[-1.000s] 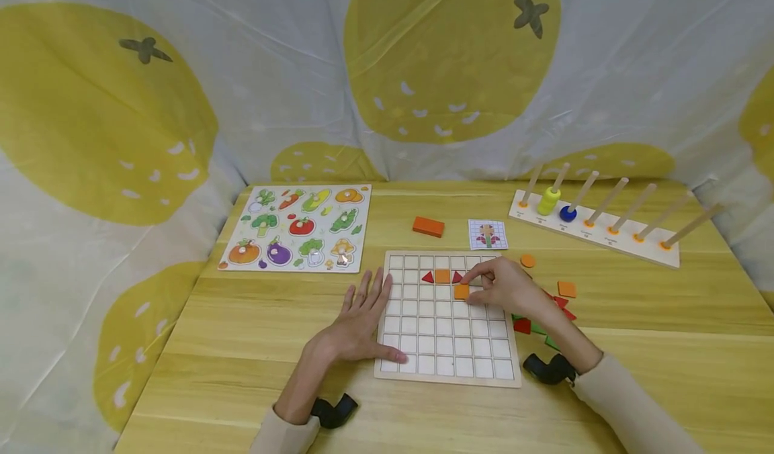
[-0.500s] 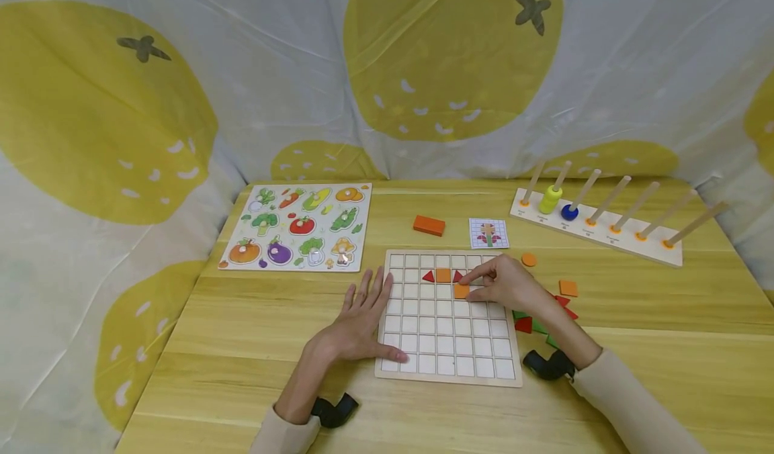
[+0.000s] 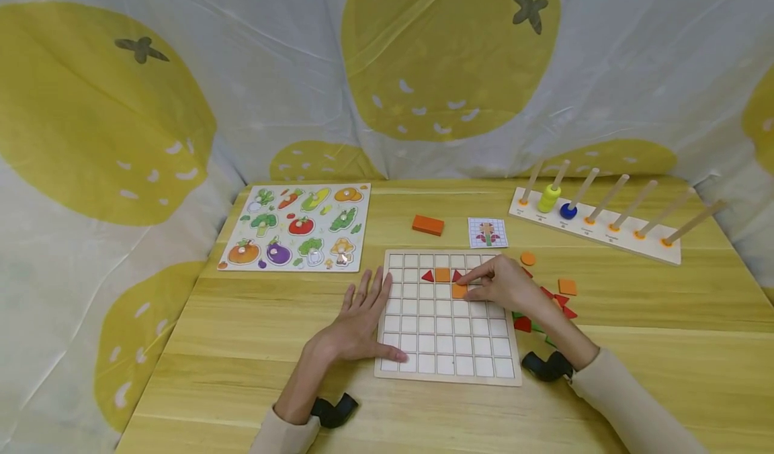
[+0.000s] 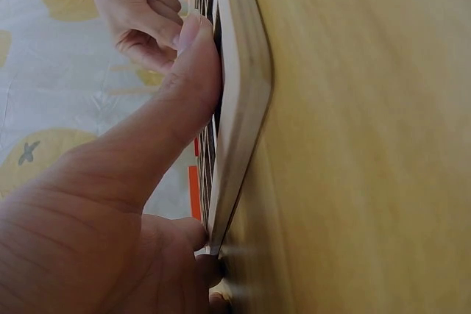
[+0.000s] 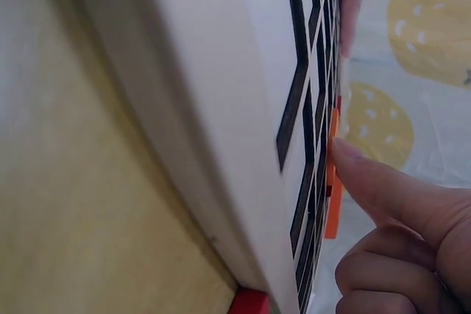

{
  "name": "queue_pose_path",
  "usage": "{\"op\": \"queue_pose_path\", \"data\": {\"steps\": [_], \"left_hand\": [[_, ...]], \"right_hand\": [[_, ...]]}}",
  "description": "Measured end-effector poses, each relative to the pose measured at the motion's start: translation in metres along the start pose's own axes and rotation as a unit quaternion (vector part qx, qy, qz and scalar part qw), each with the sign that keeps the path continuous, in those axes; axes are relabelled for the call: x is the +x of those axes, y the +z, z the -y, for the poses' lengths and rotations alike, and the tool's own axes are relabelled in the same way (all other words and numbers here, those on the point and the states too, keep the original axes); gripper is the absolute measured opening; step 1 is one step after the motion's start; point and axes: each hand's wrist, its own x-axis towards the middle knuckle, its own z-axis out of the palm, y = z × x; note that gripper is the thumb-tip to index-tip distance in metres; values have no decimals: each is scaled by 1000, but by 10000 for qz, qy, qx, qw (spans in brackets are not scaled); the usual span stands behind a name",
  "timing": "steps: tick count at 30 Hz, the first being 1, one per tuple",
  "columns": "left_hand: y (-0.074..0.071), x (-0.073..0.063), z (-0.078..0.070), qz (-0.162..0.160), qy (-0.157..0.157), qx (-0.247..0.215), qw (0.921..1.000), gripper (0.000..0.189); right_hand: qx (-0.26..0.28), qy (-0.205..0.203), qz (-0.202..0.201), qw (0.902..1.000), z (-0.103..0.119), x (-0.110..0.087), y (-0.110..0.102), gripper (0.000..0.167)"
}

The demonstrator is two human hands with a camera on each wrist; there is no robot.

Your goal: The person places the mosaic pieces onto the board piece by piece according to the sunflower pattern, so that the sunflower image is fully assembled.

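Observation:
A pale wooden grid board (image 3: 426, 381) lies on the table. My left hand (image 3: 353, 323) has its fingers spread along the board's left edge, the thumb resting on a lower-left cell. My right hand (image 3: 506, 285) pinches an orange square tile (image 3: 459, 291) by its right side, over a cell in the third row. One row above, another orange square (image 3: 443, 275) sits between a red triangle (image 3: 428, 276) and a second red triangle (image 3: 456, 276), partly hidden by the right fingertips. In the left wrist view, the left thumb (image 4: 195, 56) touches the board's rim.
Loose red and green pieces (image 3: 523, 324) lie right of the board, partly under the right forearm. Nearby are an orange circle (image 3: 528, 258) and orange square (image 3: 567, 287). Behind stand an orange block (image 3: 428, 225), pattern card (image 3: 487, 233), peg stand (image 3: 595, 232) and vegetable puzzle (image 3: 294, 228).
The pinched orange square has shifted very slightly left with the right hand. The left hand holds its place on the board.

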Motion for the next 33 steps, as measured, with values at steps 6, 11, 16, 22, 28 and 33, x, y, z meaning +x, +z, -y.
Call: {"op": "queue_pose_path", "data": {"steps": [6,11,16,22,28,33], "left_hand": [[0,1,-1,-20,8,12,10000,140],[0,1,0,-22,10,3,10000,140],[0,1,-1,-18,14,-51,10000,140],[1,0,-1,-35,25,-85,10000,140],[2,1,0,-16,46,-73,10000,140],[1,1,1,1,35,-2,10000,140]], "right_hand": [[144,-95,91,9998,-3,-2,-6,21],[162,-196,-22,9997,-14,-13,-24,24],[104,25,-188,9998,-26,-31,-50,29],[-39,285,-273,9992,-44,-48,-75,34],[89,419,-314,9986,-58,-52,-84,37],[66,494,-296,9983,-62,-46,-83,44]]}}
